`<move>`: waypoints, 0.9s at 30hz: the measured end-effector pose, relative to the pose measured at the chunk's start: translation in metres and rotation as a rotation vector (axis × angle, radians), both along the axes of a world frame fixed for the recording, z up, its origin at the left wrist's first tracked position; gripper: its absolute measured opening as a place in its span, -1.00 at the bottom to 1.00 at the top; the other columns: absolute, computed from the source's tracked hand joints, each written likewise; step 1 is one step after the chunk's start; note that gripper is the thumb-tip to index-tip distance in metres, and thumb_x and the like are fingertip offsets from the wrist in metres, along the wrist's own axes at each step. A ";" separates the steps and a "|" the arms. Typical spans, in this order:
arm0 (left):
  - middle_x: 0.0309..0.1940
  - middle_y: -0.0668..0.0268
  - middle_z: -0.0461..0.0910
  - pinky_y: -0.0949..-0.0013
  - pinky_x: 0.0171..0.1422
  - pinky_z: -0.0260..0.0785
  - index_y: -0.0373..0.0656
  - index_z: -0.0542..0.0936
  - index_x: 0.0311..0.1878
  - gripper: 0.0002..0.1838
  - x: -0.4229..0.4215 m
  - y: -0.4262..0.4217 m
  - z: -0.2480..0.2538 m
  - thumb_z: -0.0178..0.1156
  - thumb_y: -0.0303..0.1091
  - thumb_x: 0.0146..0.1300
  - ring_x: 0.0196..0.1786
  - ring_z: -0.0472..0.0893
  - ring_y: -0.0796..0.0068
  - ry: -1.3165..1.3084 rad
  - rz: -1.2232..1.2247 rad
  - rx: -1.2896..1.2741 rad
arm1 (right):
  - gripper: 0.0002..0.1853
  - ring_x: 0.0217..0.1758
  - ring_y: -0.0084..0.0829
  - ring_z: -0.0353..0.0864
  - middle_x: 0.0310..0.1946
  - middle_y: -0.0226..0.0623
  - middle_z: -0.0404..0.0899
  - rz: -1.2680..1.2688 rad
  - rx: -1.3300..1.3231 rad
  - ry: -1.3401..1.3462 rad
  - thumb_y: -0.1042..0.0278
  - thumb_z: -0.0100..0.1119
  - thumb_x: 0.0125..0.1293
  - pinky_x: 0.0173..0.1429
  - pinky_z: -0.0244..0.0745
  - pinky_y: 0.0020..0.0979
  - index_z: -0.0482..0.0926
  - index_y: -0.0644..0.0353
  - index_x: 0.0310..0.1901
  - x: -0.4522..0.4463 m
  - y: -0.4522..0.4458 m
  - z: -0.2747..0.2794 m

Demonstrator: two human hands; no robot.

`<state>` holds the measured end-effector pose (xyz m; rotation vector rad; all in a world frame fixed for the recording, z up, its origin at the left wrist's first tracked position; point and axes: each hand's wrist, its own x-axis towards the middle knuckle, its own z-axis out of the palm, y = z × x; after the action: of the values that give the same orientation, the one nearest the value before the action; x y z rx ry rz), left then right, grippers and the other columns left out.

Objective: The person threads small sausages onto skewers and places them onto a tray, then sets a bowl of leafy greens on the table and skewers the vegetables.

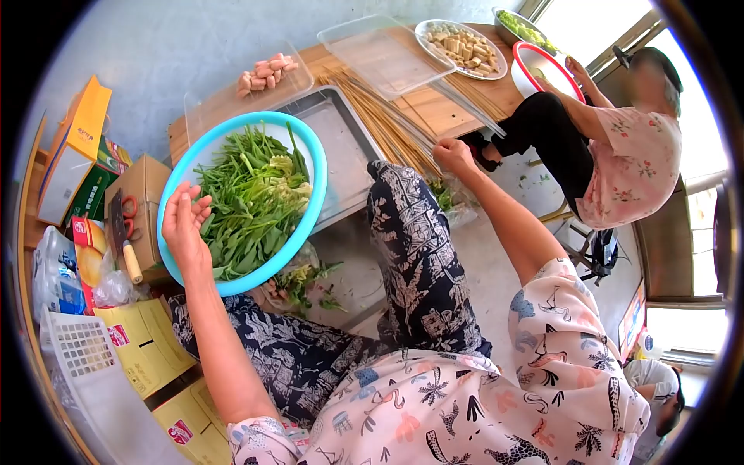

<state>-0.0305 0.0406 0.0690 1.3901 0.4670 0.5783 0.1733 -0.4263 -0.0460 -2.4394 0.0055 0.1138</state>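
My left hand [186, 225] is at the left rim of a blue-rimmed basin [319, 167], palm turned up and fingers loosely bent and apart, with nothing seen in it. Leafy green vegetables [252, 201] fill the basin. My right hand [456, 157] is closed at the near ends of a bundle of thin sticks [368, 116], fingertips pressed together; whatever is between them is too small to make out. Beside the basin, partly covered by it, lies a metal tray [341, 124]. Pink sausage pieces [267, 75] sit in a clear plastic tray behind the basin.
Further back are a clear plastic lid [380, 54], a plate of cut pieces [465, 53] and a red-rimmed bowl [521, 66]. A seated person [628, 147] works at right. Boxes [143, 341], scissors [129, 217] and a white basket [101, 387] stand at left.
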 end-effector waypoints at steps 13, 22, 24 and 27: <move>-0.18 0.23 0.61 0.52 -0.30 0.41 -0.24 0.53 0.00 -0.74 -0.007 0.000 0.007 0.09 -0.32 0.33 -0.32 0.63 0.51 -0.077 0.033 -0.074 | -0.79 -0.61 -0.51 0.24 -0.62 -0.36 0.36 0.143 1.422 0.614 0.33 -0.03 0.27 -0.45 0.17 -0.47 0.41 0.23 -0.48 -0.104 0.049 0.164; 0.01 0.12 0.52 0.59 -0.47 0.22 -0.30 0.38 0.17 -0.50 -0.017 -0.006 0.019 0.01 -0.07 0.37 -0.46 0.45 0.62 -0.076 -0.356 -0.366 | -0.87 -0.56 -0.65 0.36 -0.55 -0.43 0.46 0.566 0.899 0.566 0.47 0.03 0.25 -0.44 0.25 -0.62 0.48 0.21 -0.46 -0.219 0.147 0.168; 0.09 0.10 0.47 0.61 -0.47 0.19 -0.32 0.32 0.24 -0.44 -0.019 -0.008 0.019 -0.04 -0.04 0.39 -0.46 0.40 0.66 -0.046 -0.403 -0.377 | -0.87 -0.53 -0.68 0.35 -0.55 -0.46 0.44 0.626 0.887 0.625 0.49 0.01 0.27 -0.43 0.25 -0.64 0.47 0.22 -0.44 -0.232 0.162 0.157; -0.19 0.20 0.59 0.61 -0.51 0.20 -0.30 0.42 0.14 -0.57 -0.019 -0.005 0.012 -0.02 -0.15 0.40 -0.52 0.39 0.64 -0.068 -0.363 -0.408 | -0.86 -0.51 -0.71 0.32 -0.54 -0.49 0.42 0.675 0.851 0.642 0.47 -0.01 0.31 -0.42 0.23 -0.64 0.45 0.23 -0.42 -0.242 0.171 0.147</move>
<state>-0.0492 0.0358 0.0814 1.0266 0.2491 0.2155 -0.0686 -0.2550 0.1008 -1.3916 -0.4775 0.9733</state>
